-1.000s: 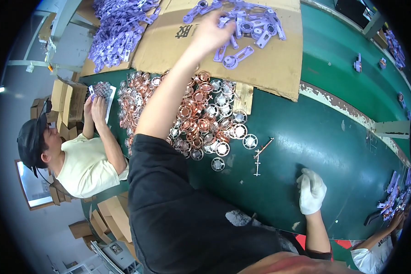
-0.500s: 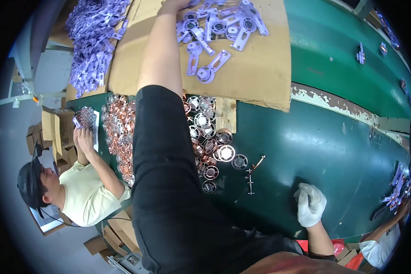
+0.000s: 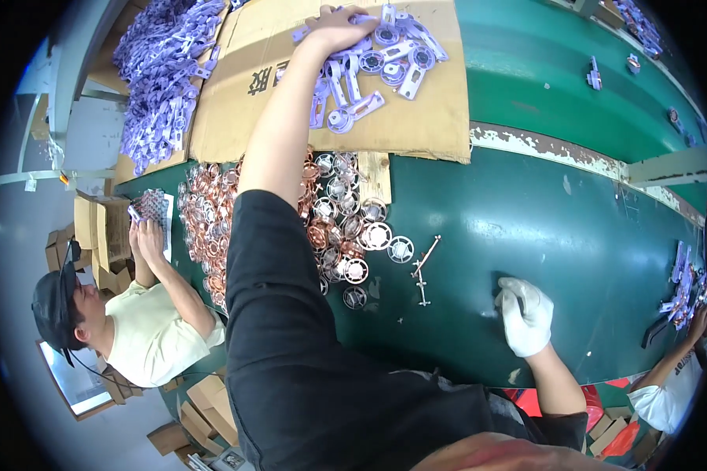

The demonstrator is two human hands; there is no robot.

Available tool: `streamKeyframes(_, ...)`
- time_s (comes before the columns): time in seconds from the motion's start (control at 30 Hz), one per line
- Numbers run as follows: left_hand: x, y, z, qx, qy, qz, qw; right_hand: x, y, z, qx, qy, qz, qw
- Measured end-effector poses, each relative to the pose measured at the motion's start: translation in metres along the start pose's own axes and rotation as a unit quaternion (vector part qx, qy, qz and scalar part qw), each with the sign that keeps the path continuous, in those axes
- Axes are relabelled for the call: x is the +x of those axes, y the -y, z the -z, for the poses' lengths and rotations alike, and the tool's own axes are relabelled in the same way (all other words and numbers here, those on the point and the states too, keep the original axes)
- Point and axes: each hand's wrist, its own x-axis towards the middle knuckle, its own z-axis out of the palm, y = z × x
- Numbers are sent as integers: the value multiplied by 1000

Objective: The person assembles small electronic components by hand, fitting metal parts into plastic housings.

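Observation:
My bare left hand (image 3: 339, 30) reaches far forward, palm down over a loose pile of purple plastic parts (image 3: 404, 71), each a flat arm with a round end. Its fingers are spread and touch the parts at the pile's far left side; the fingertips are partly hidden among them. The pile lies on a cardboard sheet (image 3: 236, 129). In a white glove, my right hand (image 3: 526, 318) rests near the table's front edge with fingers curled in, and nothing shows in it. A thin jointed metal strip (image 3: 422, 275) lies to its left.
Copper and silver spoked rings (image 3: 212, 212) are heaped under and beside my left arm, next to a wooden block (image 3: 375, 177). More purple parts (image 3: 161, 71) are piled at far left. A green belt (image 3: 526, 71) runs behind a metal rail. Co-workers (image 3: 145, 330) sit left and right.
The view has shifted, so the table things sit further left and higher. My left hand, mostly out of the picture before, now shows over the purple parts. My right hand stays by the front edge.

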Motion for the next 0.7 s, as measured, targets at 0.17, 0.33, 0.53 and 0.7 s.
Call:
streamKeyframes(0.17, -40, -6, -4, -63, 20, -31, 997, 0, 3, -1, -6, -17, 0, 1000)
streamKeyframes(0.33, -81, -25, 5, -30, -7, -43, 999, -1, 6, 0, -26, -13, -9, 1000)
streamKeyframes(0.53, -94, -53, 16, 66, -85, 12, 994, -2, 6, -1, -40, -25, -13, 999)
streamKeyframes(0.7, -55, -103, 23, -38, -112, -54, 991, -4, 5, -2, -40, -26, -27, 999)
